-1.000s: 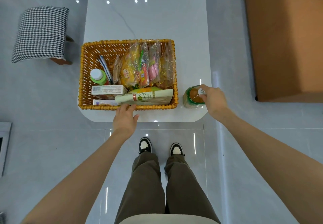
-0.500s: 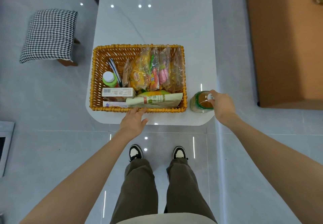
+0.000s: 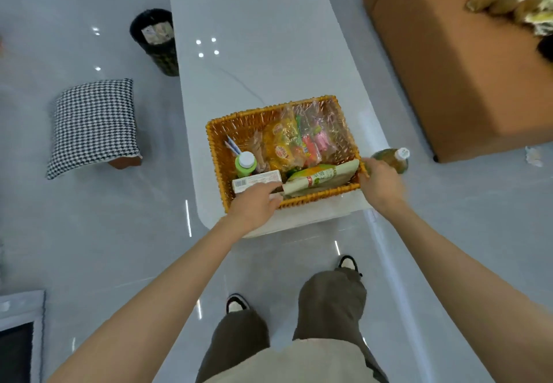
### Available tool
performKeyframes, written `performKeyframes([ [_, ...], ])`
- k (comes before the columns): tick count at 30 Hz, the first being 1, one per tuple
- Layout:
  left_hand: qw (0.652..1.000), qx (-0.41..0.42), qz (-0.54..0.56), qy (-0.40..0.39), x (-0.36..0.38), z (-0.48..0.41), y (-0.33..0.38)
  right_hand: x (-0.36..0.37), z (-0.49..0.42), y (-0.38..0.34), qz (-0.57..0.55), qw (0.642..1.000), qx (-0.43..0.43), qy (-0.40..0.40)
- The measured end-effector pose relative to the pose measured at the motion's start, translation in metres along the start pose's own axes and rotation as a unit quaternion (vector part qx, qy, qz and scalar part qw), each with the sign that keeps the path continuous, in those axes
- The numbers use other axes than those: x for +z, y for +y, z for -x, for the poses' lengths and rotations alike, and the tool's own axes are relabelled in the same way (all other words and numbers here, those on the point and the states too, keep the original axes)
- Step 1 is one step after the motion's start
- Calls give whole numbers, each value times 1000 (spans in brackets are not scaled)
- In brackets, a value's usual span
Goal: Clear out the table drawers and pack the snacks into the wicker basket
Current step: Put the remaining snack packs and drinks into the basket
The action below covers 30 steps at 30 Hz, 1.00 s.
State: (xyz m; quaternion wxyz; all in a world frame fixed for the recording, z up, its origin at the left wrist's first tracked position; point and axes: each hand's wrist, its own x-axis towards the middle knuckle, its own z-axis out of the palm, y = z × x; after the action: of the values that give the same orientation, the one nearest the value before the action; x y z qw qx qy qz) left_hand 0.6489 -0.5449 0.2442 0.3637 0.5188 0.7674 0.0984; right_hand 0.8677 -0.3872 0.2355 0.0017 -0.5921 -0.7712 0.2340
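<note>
Glossy white table (image 3: 269, 53): left hand (image 3: 254, 203), fingers together on white carton (image 3: 246, 180), likely steadies orange wicker basket (image 3: 214, 149); right hand (image 3: 381, 183) fingers unreadable.

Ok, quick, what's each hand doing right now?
Left hand: open, fingers lying over the wicker basket near rim onto the white box.
Right hand: cannot tell; blurred, fingers hidden between basket corner and bottle.

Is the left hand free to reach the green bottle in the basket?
Probably yes: the left hand lies on the white box just before the green bottle, whose cap stands uncovered.
</note>
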Motion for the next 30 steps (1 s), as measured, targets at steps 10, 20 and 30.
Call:
performKeyframes([
  [10, 996, -1, 65, 63, -123, 68, -85, 31, 80, -145, -141, 990, 9, 10],
  [20, 996, 87, 14, -1, -205, 8, -133, 70, 36, -228, -230, 972, 54, 18],
  [30, 973, 196, -79, -95, -281, -88, -135, 65, -32, -287, -272, 945, 181, 22],
])
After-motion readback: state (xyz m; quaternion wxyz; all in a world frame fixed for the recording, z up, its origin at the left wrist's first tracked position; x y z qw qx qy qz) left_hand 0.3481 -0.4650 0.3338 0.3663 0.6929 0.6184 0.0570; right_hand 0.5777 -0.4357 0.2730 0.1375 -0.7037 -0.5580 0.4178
